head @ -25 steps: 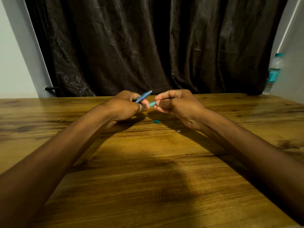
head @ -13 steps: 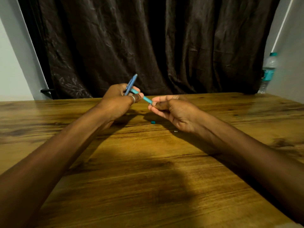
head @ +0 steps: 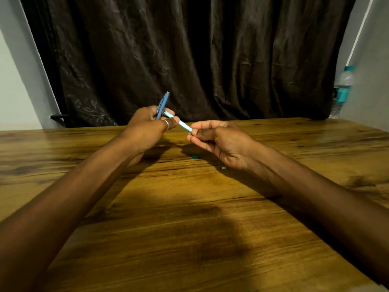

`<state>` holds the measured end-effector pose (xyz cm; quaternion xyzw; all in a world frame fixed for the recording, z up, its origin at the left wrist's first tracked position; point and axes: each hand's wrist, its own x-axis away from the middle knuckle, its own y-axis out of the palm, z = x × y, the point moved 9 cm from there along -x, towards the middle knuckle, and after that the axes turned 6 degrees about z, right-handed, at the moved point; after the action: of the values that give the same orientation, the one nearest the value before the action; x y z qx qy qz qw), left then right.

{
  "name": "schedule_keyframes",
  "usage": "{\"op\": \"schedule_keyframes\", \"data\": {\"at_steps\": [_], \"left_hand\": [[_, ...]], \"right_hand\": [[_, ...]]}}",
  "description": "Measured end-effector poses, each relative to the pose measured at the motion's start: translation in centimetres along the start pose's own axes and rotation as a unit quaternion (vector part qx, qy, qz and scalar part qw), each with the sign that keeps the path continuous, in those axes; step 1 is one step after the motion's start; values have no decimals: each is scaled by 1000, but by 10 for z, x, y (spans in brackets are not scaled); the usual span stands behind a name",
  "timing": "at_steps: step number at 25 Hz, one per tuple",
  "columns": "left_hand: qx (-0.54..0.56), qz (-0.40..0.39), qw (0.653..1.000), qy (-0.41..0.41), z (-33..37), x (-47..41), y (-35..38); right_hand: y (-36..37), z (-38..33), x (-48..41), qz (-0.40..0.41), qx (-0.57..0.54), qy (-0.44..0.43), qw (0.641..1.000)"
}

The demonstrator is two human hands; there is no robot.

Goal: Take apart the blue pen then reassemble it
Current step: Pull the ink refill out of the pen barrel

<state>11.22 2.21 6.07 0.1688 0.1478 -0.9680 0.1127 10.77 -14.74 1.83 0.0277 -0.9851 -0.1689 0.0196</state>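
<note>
The broad, grained wooden tabletop [head: 189,207] carries little; the work happens just above its far half. The left hand [head: 147,129] is closed around the slim blue plastic pen barrel [head: 163,105], which tilts up and away. The right hand [head: 221,138] pinches the lower end of the pale turquoise inner refill tube [head: 179,122], whose upper end disappears at the left hand's fingers. Whether the tube is going in or coming out cannot be told. Either way, the tube should travel along the barrel's own line, the left hand holding steady, without bending. A small teal pen piece [head: 195,156] and a tiny pale metallic bit [head: 223,168] lie on the tabletop beneath the right hand, best left undisturbed.
</note>
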Motion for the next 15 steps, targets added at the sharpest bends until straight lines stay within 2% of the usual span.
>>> {"op": "schedule_keyframes", "data": {"at_steps": [5, 9, 12, 15], "left_hand": [[7, -6, 1000, -11, -1, 2, 2], [-43, -20, 999, -25, -3, 2, 1], [-86, -74, 993, -31, -7, 6, 8], [-80, -136, 986, -46, -14, 11, 18]], "right_hand": [[-2, 0, -1, 1, 21, -1, 1000], [-6, -5, -3, 26, 30, -17, 999], [-8, -10, -4, 29, 42, -31, 998], [-10, -15, -3, 26, 97, -49, 994]]}}
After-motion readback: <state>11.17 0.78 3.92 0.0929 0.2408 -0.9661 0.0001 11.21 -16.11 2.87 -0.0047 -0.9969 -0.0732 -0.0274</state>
